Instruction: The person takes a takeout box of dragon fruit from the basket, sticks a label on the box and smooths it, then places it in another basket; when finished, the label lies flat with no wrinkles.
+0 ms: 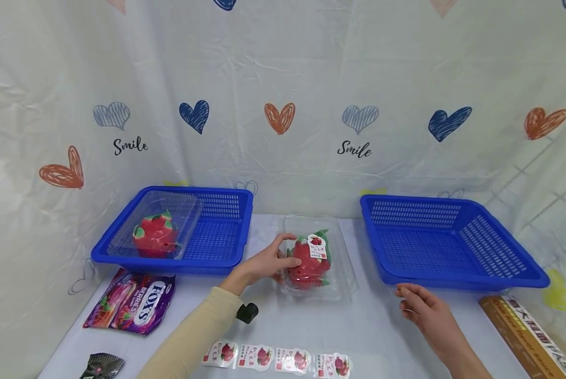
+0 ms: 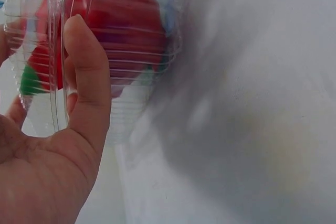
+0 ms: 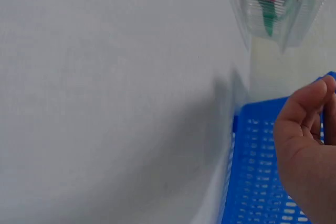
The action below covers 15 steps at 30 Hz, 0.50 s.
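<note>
Gripped by the left hand (image 1: 271, 261), one labelled clear box (image 1: 339, 263) with one red fruit (image 1: 310, 271) is seen between two blue baskets (image 1: 420, 252), beyond four labels (image 1: 258, 357), the right hand (image 1: 422, 308) loosely curled.

Fruits (image 1: 311, 268): red, green-tipped. Label (image 1: 317, 247): white and red. Baskets (image 1: 415, 247): blue. Curtain (image 1: 311, 58): white, blue and orange hearts.

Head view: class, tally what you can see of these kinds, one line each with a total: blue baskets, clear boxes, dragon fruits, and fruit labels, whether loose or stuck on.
Blue baskets: 2
Clear boxes: 2
Dragon fruits: 2
Fruit labels: 5 (4 in a row on the table, 1 on a box)
Total: 11
</note>
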Available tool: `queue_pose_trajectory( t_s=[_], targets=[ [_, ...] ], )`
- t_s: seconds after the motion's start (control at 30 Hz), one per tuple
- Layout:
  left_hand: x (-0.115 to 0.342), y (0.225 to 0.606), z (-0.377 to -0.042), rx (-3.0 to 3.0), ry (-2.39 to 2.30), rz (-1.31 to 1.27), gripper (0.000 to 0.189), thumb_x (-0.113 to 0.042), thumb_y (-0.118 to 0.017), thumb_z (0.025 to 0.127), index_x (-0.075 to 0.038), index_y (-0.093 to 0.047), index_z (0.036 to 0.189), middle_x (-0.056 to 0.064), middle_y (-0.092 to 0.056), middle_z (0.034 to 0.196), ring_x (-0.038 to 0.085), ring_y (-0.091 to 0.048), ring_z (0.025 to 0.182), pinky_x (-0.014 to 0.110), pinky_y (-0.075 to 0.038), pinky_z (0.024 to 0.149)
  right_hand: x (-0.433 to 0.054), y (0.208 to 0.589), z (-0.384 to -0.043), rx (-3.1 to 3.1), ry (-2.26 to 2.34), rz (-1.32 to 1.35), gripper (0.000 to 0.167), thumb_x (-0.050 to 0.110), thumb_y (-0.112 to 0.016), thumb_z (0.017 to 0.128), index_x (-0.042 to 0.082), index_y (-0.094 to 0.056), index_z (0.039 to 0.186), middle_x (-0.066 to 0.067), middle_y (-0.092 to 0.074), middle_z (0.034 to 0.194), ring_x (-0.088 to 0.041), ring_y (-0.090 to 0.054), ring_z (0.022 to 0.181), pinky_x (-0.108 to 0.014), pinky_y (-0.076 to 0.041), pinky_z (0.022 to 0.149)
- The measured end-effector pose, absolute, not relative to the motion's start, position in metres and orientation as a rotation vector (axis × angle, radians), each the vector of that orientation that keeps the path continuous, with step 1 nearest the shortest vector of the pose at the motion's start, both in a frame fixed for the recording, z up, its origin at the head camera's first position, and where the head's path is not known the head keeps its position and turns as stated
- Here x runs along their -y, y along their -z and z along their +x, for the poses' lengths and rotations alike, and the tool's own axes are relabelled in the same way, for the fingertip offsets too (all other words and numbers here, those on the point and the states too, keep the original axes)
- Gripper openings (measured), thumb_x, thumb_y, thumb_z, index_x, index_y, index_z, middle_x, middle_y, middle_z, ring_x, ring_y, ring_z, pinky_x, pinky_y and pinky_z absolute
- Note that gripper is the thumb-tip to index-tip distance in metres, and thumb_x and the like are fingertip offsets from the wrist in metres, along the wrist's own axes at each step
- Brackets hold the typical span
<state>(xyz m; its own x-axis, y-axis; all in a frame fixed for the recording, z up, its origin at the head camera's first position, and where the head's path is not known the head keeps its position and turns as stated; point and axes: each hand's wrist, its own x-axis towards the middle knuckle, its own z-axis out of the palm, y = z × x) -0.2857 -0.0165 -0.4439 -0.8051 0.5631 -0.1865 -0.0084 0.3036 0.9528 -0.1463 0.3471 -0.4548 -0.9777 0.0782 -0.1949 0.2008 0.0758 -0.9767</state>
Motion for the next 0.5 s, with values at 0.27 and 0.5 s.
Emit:
queue_pose_trajectory(
  t_s=[0.27,0.5],
  targets=[
    [0.011,0.44,-0.28,-2.046,-1.478,0.546,0.062,-0.032,-0.069,0.092,-0.032,-0.034,0.143,0.015,-0.056,0.099,0.024,-0.06,0.073,0.037,-0.056,0.061,-0.308,0.45,-0.167,-2.258,1.828,-0.048,0.059,0.034,-0.053,0.101,0.01,-0.029,0.15,-0.019,-0.034,0.15,-0.033,-0.043,0.132,-0.033,-0.05,0.094],
    [0.013,0.441,-0.279,-2.045,-1.47,0.551,0.062,-0.031,-0.07,0.091,-0.033,-0.034,0.142,0.015,-0.055,0.098,0.024,-0.06,0.073,0.038,-0.056,0.061,-0.287,0.446,-0.186,-2.299,1.729,-0.051,0.06,0.039,-0.055,0.1,0.024,-0.028,0.151,-0.015,-0.023,0.155,-0.039,-0.027,0.141,-0.052,-0.042,0.101]
  ],
)
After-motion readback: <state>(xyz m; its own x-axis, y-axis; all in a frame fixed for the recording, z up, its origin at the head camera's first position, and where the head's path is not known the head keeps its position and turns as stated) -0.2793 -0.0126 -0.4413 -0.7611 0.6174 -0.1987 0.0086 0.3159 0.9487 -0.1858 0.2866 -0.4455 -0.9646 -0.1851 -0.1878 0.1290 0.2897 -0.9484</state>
